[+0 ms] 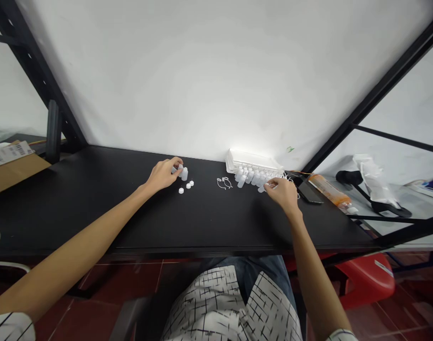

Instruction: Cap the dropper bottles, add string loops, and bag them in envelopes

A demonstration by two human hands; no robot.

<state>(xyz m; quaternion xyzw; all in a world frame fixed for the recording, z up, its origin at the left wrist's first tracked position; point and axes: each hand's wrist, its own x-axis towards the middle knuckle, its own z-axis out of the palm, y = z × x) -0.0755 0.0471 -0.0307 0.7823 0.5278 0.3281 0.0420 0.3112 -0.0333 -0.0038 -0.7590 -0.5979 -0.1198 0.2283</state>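
Observation:
Small translucent white plastic bottles stand in two groups on the black table. My left hand point(164, 173) curls its fingers around a bottle point(180, 167) at the left group; the fingers partly hide it. A second, capless-looking bottle point(184, 174) stands just beside those fingertips. Three loose white caps point(181, 191) lie in front of them. At the right group, my right hand point(283, 191) is closed, thumb and fingers pinched at the top of a tilted bottle point(261, 188). Several capped bottles point(249, 176) stand close by on its left.
White stacked trays point(254, 160) lie against the wall behind the right bottles. Thin white loops point(223, 183) rest mid-table point(202, 218). A dark phone point(311, 193) and an orange-labelled bottle point(330, 192) lie farther right. A cardboard box point(17, 170) sits at far left; black frame posts flank the table.

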